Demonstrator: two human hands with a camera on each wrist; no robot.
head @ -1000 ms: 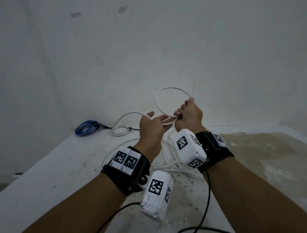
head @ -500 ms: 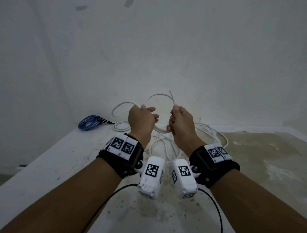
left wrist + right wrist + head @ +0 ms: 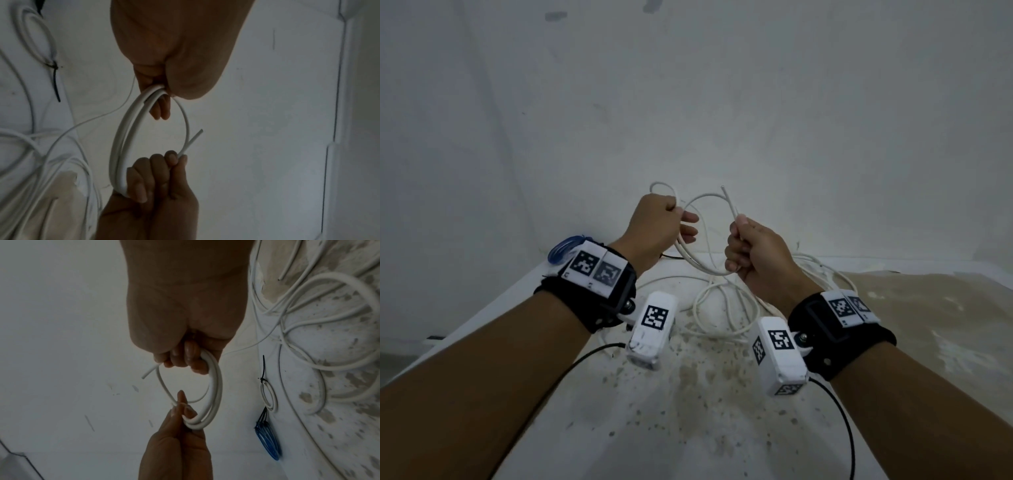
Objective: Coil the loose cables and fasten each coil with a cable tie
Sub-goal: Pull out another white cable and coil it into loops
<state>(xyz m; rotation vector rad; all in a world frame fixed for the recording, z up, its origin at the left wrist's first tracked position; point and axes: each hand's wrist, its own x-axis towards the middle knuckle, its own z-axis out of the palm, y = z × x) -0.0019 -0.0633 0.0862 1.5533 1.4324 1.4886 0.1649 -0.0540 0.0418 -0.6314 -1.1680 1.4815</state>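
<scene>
Fingers (image 3: 156, 168) of the right hand (image 3: 760, 260) stay curled round the white cable (image 3: 702, 267), its cut end poking up above them. The left hand (image 3: 654, 229) pinches the opposite side of the loops; half a second ago both hands sat close together, and now they are apart, stretching the coil open between them. Loose cable trails below the fingers to the table (image 3: 619, 428). Judging by that slack, more wraps are needed before a tie.
</scene>
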